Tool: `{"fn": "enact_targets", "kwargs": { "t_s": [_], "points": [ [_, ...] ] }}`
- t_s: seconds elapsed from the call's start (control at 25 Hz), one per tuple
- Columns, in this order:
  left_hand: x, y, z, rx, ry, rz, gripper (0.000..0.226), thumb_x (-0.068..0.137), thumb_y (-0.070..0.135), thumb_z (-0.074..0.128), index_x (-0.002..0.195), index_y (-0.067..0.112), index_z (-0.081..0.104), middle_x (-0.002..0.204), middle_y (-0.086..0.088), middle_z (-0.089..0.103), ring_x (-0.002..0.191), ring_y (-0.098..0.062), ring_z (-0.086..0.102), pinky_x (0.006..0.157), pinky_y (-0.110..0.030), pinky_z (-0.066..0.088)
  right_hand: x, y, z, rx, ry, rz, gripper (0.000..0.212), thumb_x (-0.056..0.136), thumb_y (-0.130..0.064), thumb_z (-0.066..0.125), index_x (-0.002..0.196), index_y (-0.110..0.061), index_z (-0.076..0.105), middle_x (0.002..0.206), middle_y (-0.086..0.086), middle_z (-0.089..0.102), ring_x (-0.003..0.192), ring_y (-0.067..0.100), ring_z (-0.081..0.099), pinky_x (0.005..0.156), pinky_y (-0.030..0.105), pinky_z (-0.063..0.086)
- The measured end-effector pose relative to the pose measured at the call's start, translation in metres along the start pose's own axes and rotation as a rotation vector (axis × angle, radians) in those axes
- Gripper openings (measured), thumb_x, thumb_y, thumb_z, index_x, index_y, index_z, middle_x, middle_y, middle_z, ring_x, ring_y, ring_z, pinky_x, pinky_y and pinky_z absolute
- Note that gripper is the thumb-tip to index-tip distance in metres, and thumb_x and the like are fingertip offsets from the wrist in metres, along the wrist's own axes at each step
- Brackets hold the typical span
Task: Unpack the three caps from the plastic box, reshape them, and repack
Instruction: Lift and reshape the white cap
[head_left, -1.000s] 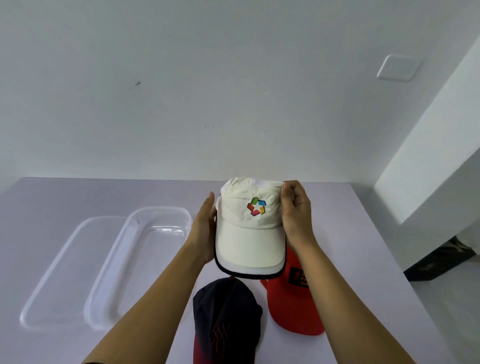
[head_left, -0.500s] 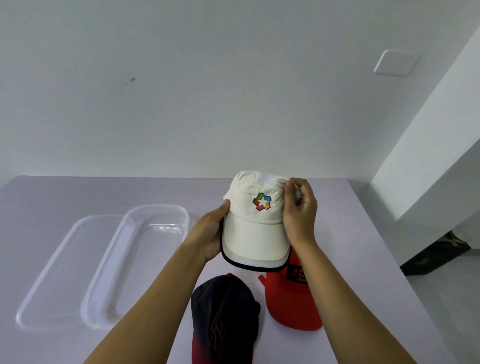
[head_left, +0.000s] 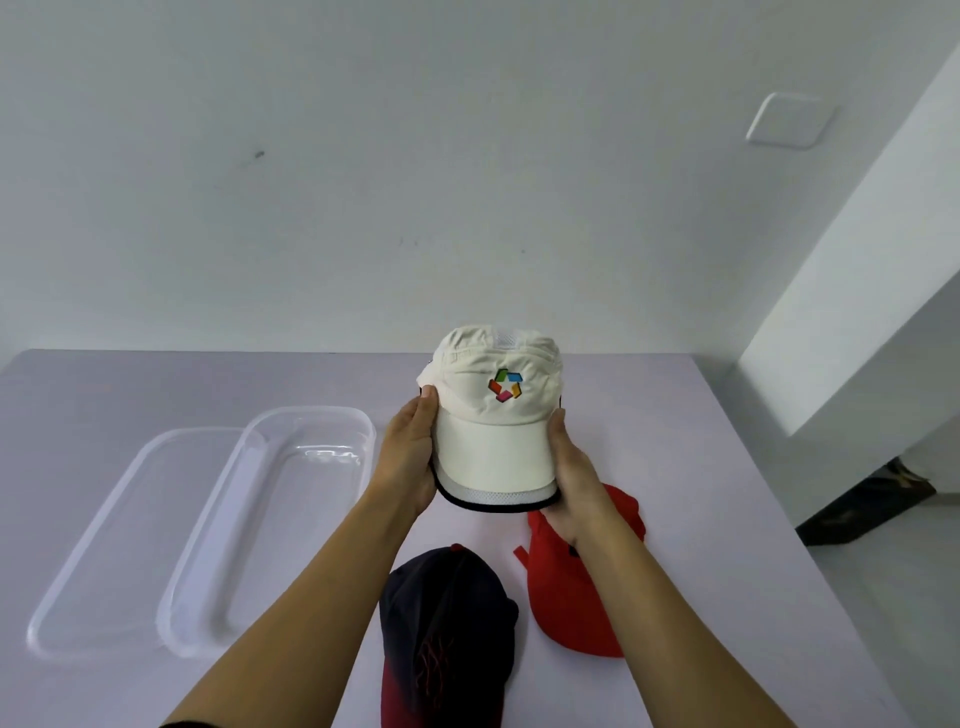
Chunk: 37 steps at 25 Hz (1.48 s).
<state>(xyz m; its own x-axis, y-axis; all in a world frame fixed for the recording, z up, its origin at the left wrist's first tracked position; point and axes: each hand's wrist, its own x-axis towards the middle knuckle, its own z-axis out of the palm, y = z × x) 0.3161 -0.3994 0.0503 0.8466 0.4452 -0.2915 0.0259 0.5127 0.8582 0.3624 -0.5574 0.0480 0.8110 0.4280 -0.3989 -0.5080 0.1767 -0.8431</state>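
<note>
Bright, even, diffuse light; faint soft shadows; sharp focus; wide-angle bending at edges.

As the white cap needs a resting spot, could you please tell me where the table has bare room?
Bare table lies behind the plastic box and lid, along the far edge, and right of the red cap. The box holds nothing. It is crowded in front, where the dark cap and red cap lie side by side.

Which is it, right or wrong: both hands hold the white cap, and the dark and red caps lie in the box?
Wrong: the head view shows the dark cap and red cap lying on the table, not in the box. The left hand and right hand do hold the white cap.
</note>
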Motion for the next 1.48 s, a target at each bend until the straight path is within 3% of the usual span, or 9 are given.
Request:
{"fn": "enact_targets", "kwargs": {
  "t_s": [0.24,0.4,0.56,0.8,1.0,1.16,1.32,1.4,1.48],
  "points": [
    [0.009,0.019,-0.011,0.012,-0.147,-0.031,0.056,0.093,0.056,0.039,0.127,0.016,0.058,0.126,-0.010,0.063,0.119,-0.025,0.058,0.104,-0.043,0.042,0.000,0.000,0.000,-0.048,0.107,0.004,0.060,0.086,-0.064,0.039,0.114,-0.017,0.063,0.104,0.006,0.073,0.093,0.022,0.070,0.070,0.031,0.057],
    [0.010,0.040,-0.013,0.374,-0.202,0.141,0.040,0.099,0.042,0.038,0.103,0.018,0.069,0.104,0.000,0.072,0.102,-0.013,0.064,0.094,-0.033,0.049,-0.002,0.004,-0.001,-0.005,0.095,0.026,0.060,0.086,-0.064,0.040,0.114,-0.016,0.063,0.103,0.006,0.073,0.092,0.021,0.071,0.069,0.031,0.056],
    [0.014,0.040,-0.004,0.439,-0.095,0.359,0.054,0.098,0.041,0.041,0.089,-0.010,0.054,0.083,-0.011,0.054,0.080,-0.020,0.049,0.075,-0.033,0.041,-0.003,0.005,0.007,0.061,0.109,0.075,0.058,0.089,-0.063,0.036,0.112,-0.018,0.064,0.102,0.006,0.074,0.090,0.022,0.071,0.065,0.030,0.056],
    [0.016,0.034,0.005,0.223,0.198,0.349,0.039,0.093,0.047,0.047,0.065,0.021,0.046,0.067,0.002,0.042,0.074,-0.019,0.039,0.070,-0.037,0.037,-0.002,0.004,0.017,0.090,0.106,0.039,0.054,0.091,-0.061,0.035,0.107,-0.018,0.064,0.100,0.006,0.074,0.090,0.022,0.071,0.067,0.032,0.056],
    [0.010,0.055,0.007,0.843,0.074,0.573,0.039,0.095,0.042,0.046,0.074,0.011,0.058,0.067,0.002,0.054,0.062,-0.004,0.047,0.059,-0.019,0.036,-0.004,0.004,0.011,0.037,0.141,0.021,0.054,0.089,-0.060,0.041,0.103,-0.015,0.066,0.097,0.008,0.074,0.090,0.026,0.071,0.072,0.035,0.057],
    [0.011,0.058,0.008,1.201,0.039,0.743,0.032,0.099,0.034,0.041,0.079,0.010,0.044,0.064,0.001,0.049,0.061,-0.020,0.047,0.056,-0.031,0.034,-0.006,0.013,0.017,0.089,0.133,0.041,0.055,0.089,-0.060,0.042,0.106,-0.013,0.066,0.098,0.010,0.074,0.091,0.028,0.070,0.078,0.040,0.057],
    [0.013,0.064,0.013,1.194,0.114,0.703,0.023,0.097,0.040,0.041,0.095,0.017,0.045,0.064,0.005,0.049,0.065,-0.021,0.050,0.059,-0.033,0.038,-0.008,0.015,0.020,0.104,0.137,0.031,0.056,0.089,-0.060,0.041,0.108,-0.013,0.065,0.099,0.009,0.074,0.091,0.028,0.071,0.079,0.041,0.057],
    [0.014,0.074,0.019,1.101,0.028,0.619,0.030,0.097,0.043,0.040,0.102,0.016,0.052,0.067,0.004,0.054,0.068,-0.016,0.052,0.062,-0.028,0.040,-0.008,0.013,0.017,0.060,0.162,0.019,0.055,0.090,-0.059,0.041,0.107,-0.012,0.065,0.099,0.009,0.074,0.090,0.027,0.071,0.071,0.036,0.059],
    [0.017,0.086,0.025,1.216,-0.123,0.564,0.040,0.097,0.046,0.040,0.085,0.014,0.062,0.074,0.004,0.058,0.074,-0.015,0.052,0.064,-0.022,0.038,-0.008,0.011,0.015,0.034,0.169,0.009,0.053,0.091,-0.057,0.041,0.111,-0.012,0.062,0.102,0.009,0.072,0.090,0.026,0.070,0.063,0.031,0.058]
  ]
}}
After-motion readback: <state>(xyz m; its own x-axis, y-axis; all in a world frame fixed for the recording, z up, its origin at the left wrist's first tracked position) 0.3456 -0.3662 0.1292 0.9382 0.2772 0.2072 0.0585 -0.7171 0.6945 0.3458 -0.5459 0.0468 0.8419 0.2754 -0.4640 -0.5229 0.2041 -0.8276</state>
